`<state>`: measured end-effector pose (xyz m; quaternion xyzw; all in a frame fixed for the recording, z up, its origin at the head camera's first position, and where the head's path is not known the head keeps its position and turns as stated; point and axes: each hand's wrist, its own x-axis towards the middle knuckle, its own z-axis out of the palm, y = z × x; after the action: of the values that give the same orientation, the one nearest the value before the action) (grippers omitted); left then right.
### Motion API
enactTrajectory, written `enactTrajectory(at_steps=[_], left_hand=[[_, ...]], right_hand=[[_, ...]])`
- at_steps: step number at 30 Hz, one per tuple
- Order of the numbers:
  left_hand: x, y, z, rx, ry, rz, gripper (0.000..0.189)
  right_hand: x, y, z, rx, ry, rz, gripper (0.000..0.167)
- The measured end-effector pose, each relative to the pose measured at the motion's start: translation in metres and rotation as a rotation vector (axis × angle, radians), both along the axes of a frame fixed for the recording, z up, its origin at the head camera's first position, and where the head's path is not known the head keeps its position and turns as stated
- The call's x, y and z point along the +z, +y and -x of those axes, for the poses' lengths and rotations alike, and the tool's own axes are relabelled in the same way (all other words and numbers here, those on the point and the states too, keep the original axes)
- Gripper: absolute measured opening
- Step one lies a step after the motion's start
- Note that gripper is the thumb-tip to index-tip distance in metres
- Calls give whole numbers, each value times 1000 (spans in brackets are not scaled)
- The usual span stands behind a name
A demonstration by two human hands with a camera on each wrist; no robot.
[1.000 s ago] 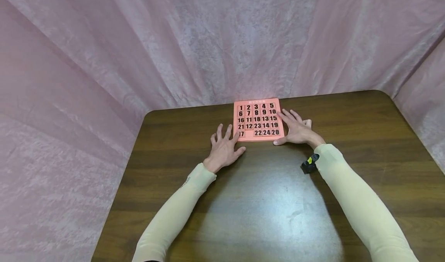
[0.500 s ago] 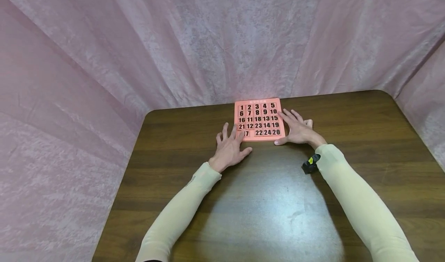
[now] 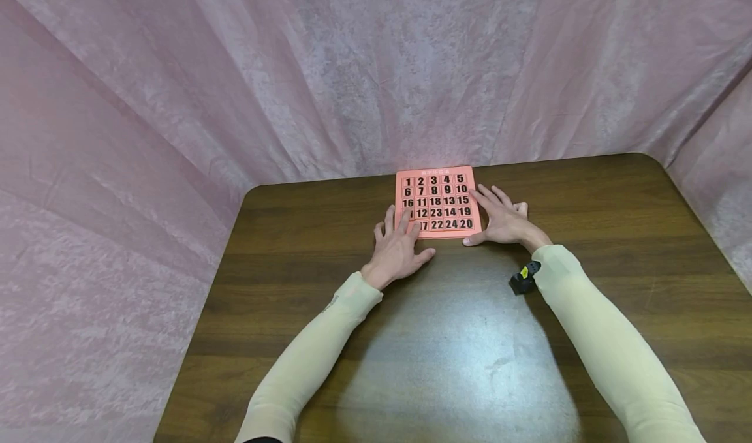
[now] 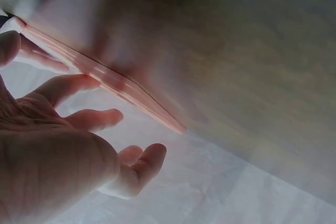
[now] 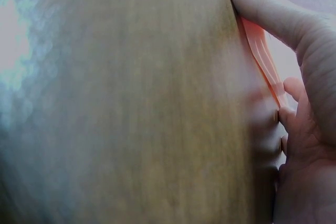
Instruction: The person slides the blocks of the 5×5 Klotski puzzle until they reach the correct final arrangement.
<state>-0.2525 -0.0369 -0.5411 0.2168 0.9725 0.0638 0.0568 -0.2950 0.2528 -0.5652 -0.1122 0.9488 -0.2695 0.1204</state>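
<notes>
A pink number slide puzzle (image 3: pixel 437 201) with black-numbered square tiles lies flat at the back of the table. My left hand (image 3: pixel 395 252) reaches over its lower left corner, its fingers spread, with one fingertip at the left of the 17 tile (image 3: pixel 424 226) in the bottom row. These fingers cover the bottom left spot and part of the tile above. My right hand (image 3: pixel 499 221) rests against the puzzle's right side, thumb at the lower right corner and fingertips along the edge. In both wrist views the puzzle (image 4: pixel 115 82) appears nearly edge-on.
The brown wooden table (image 3: pixel 282 247) extends around the puzzle. Pink curtains (image 3: pixel 376 71) hang behind the table and at its sides. A black device with a yellow mark (image 3: pixel 523 277) sits at my right wrist.
My left hand has moved right over the puzzle's lower left corner. The 17 tile has slid right from the bottom left spot, into the gap beside 22. My right hand stays in place.
</notes>
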Motion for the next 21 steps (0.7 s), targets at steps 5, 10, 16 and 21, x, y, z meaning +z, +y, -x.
enactTrajectory(at_steps=[5, 10, 16, 21], left_hand=[[2, -7, 10, 6, -17, -32, 80], [-3, -23, 35, 30, -52, -11, 88], [-15, -35, 48, 32, -102, -1, 88], [-33, -35, 54, 31, -60, -15, 90]], right_hand=[[-2, 1, 1, 3, -7, 6, 135], [-2, -1, -2, 7, 1, 9, 135], [0, -2, -3, 15, 2, 12, 135], [1, 0, -2, 4, 9, -5, 134]])
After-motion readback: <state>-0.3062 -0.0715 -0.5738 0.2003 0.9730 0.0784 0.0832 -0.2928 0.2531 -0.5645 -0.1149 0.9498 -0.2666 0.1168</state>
